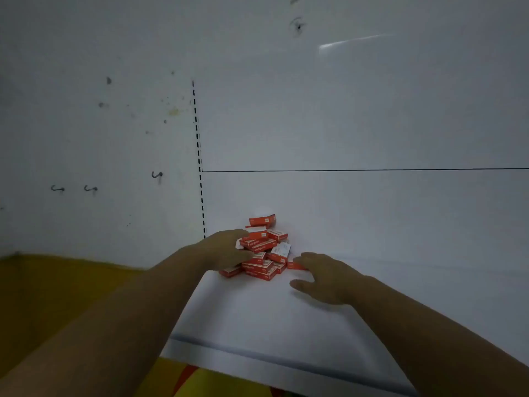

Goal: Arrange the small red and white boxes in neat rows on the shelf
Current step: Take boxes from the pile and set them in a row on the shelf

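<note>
Several small red and white boxes (262, 250) lie in a loose heap on the white shelf (257, 316), close to its back panel. My left hand (226, 249) rests against the heap's left side, its fingers curled onto the boxes. My right hand (323, 277) lies palm down on the shelf at the heap's right, fingers spread, fingertips touching one red box (294, 265) at the edge of the pile. One box (262, 220) sits on top at the back. Whether the left hand grips a box is hidden by the hand itself.
The shelf's back panel (357, 124) rises behind the pile, with a slotted upright (199, 161) at its left. Left of it is a stained wall with small metal hooks (157, 175). A yellow surface (57, 282) lies below left. The shelf's front edge (257, 356) runs near me.
</note>
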`<state>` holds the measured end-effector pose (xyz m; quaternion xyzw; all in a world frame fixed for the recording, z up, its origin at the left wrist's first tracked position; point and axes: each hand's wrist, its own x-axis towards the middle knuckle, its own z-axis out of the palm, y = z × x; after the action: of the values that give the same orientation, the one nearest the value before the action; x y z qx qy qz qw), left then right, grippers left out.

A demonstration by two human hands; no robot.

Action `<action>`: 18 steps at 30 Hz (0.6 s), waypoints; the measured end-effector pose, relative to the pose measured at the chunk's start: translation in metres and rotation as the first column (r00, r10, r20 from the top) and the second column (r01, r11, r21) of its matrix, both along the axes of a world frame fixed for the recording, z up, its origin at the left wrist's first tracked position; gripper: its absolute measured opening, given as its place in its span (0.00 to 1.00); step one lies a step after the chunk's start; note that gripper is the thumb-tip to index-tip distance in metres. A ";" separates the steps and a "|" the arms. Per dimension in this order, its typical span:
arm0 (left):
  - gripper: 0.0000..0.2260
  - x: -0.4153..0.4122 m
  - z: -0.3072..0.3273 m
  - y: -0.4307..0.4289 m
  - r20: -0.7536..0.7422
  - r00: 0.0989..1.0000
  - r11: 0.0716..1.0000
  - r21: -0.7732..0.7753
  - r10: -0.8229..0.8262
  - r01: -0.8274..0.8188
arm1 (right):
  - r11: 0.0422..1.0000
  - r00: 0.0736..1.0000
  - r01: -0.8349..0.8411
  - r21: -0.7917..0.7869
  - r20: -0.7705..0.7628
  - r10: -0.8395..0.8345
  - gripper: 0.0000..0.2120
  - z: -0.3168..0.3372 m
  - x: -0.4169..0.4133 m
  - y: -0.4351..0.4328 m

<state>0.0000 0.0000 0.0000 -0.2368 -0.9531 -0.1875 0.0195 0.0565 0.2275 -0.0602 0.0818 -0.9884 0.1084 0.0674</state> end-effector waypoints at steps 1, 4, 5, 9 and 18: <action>0.24 -0.006 -0.001 0.000 -0.021 1.000 0.999 -0.034 -0.008 0.007 | 1.000 1.000 -0.007 -0.005 0.000 0.007 0.32 -0.001 -0.004 -0.001; 0.23 -0.027 -0.004 -0.002 -0.051 0.999 0.995 -0.096 -0.010 0.005 | 1.000 1.000 0.006 0.023 -0.010 -0.005 0.31 -0.005 -0.022 0.001; 0.22 -0.038 -0.006 -0.002 -0.059 0.998 0.995 -0.093 -0.021 0.016 | 1.000 1.000 0.018 0.011 -0.021 -0.017 0.30 -0.006 -0.030 0.001; 0.24 -0.081 -0.010 -0.001 -0.073 0.995 0.997 -0.051 -0.062 0.058 | 0.987 0.993 0.063 -0.149 -0.090 -0.077 0.23 -0.005 -0.064 -0.003; 0.25 -0.157 -0.013 0.015 -0.096 0.976 0.981 0.011 -0.194 0.196 | 0.839 0.974 0.222 -0.496 0.077 -0.212 0.30 -0.007 -0.123 -0.017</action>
<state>-0.1574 0.0145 -0.0127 -0.3377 -0.9213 -0.1866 0.0484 -0.0670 0.2100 -0.0673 -0.0519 -0.9296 0.3541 0.0886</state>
